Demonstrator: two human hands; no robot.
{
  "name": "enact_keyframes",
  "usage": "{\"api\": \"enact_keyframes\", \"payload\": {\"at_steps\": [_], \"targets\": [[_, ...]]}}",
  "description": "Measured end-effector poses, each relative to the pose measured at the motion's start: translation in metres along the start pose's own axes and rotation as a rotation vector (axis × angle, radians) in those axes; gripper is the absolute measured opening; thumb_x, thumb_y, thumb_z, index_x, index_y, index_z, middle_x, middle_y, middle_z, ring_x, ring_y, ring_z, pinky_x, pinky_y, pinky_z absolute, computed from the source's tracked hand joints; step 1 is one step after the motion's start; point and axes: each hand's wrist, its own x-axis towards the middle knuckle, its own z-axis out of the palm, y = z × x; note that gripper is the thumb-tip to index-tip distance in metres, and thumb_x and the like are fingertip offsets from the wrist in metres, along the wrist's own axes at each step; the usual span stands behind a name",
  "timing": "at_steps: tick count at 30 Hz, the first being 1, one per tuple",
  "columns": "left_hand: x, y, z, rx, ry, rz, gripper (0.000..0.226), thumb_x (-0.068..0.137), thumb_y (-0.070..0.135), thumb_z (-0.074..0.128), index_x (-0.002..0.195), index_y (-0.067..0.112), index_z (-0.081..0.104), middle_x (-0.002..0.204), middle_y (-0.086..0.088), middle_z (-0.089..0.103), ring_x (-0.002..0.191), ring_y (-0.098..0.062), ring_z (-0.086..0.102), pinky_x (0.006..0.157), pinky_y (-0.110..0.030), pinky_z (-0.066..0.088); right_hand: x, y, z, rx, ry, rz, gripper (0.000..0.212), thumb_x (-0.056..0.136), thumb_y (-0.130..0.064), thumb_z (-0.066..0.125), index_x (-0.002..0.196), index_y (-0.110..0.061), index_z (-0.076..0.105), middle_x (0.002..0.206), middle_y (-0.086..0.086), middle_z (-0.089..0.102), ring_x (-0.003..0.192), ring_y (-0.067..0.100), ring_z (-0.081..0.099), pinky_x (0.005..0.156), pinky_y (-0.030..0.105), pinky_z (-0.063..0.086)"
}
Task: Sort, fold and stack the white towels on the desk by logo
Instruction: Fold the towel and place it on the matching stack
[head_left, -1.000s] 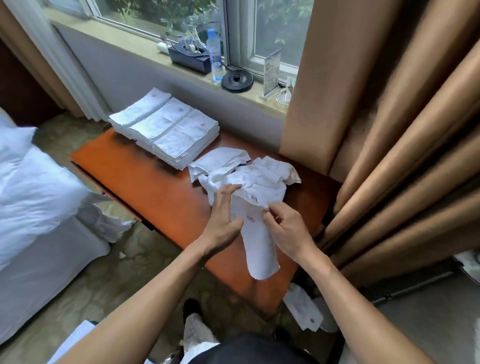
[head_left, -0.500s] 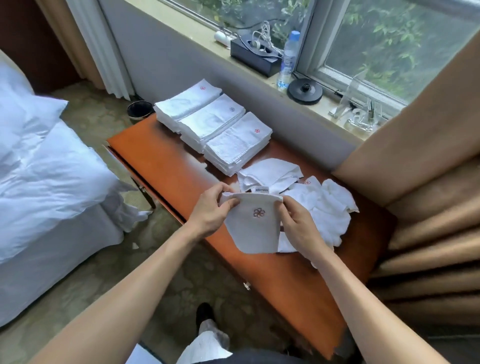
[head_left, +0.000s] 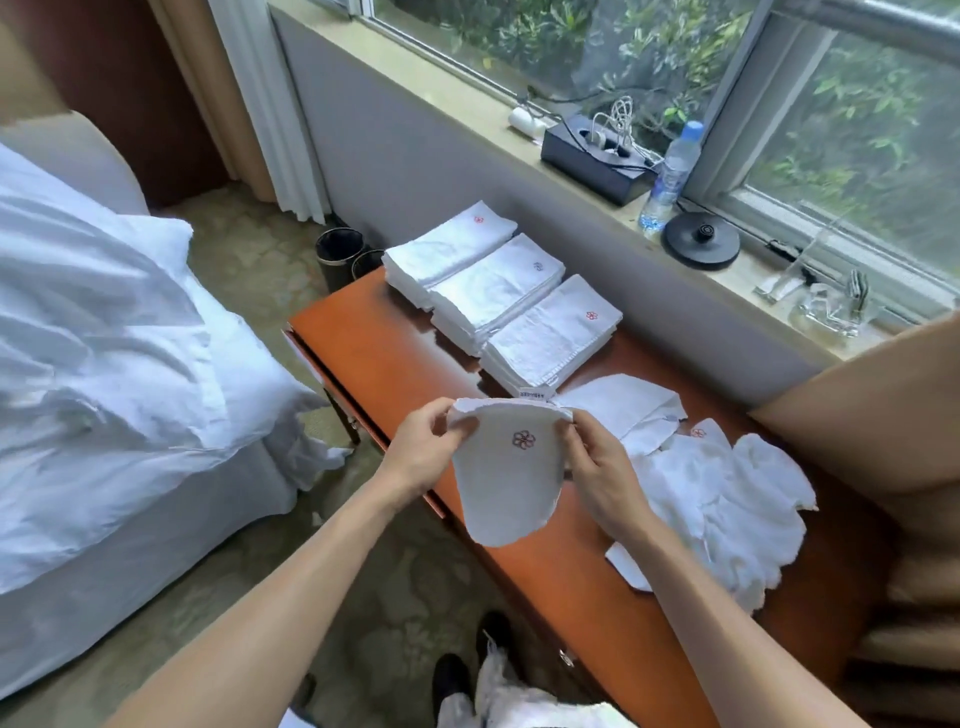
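Observation:
I hold a white towel (head_left: 506, 478) with a dark red flower logo up above the desk's front edge. My left hand (head_left: 423, 452) pinches its top left corner and my right hand (head_left: 597, 467) pinches its top right corner. The towel hangs down between them. Three folded stacks sit at the desk's far end: a far stack (head_left: 449, 249) with a red logo, a middle stack (head_left: 496, 288) with a blue logo, and a near stack (head_left: 553, 335) with a red flower logo. A heap of loose white towels (head_left: 717, 499) lies to my right on the desk.
The orange wooden desk (head_left: 384, 353) stands under a window sill that carries a black box (head_left: 592, 158), a water bottle (head_left: 670, 176) and a black round base (head_left: 701, 240). A bed (head_left: 104, 338) is at left, two bins (head_left: 340, 252) behind the desk, a curtain (head_left: 883, 415) at right.
I lifted one towel off the loose heap and spread its top edge between both hands, logo facing me. The view swung left, bringing the stacks closer.

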Motion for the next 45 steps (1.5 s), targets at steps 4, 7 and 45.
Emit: {"api": "enact_keyframes", "payload": {"at_steps": [4,7,45], "targets": [[0.034,0.009,-0.004,0.023,0.009,0.004,0.012,0.103,0.041,0.059,0.099,0.040,0.070,0.087,0.030,0.069,0.078,0.010,0.059,0.068,-0.007,0.040,0.038,0.011,0.006,0.032,0.021,0.000,0.023,0.111,-0.030,0.044,0.108,-0.017,0.064,0.098,0.009,0.068,0.092,0.031,0.065,0.081,0.062,0.055],[0.058,0.011,-0.011,0.056,0.034,-0.013,0.015,0.105,0.038,0.056,0.104,0.035,0.071,0.097,0.019,0.073,0.091,0.002,0.064,0.079,-0.018,0.047,0.070,0.017,0.013,0.054,0.018,-0.007,0.028,0.111,-0.030,0.045,0.102,-0.008,0.060,0.094,0.018,0.064,0.090,0.039,0.062,0.079,0.064,0.053],[0.387,0.038,-0.146,0.283,-0.159,0.279,0.028,0.104,0.051,0.051,0.085,0.031,0.056,0.056,0.003,0.049,0.052,-0.013,0.037,0.058,-0.037,0.037,0.324,-0.083,0.099,0.070,0.383,0.093,0.037,0.106,-0.061,0.035,0.106,-0.029,0.054,0.085,0.021,0.063,0.079,0.043,0.063,0.060,0.062,0.057]]}}
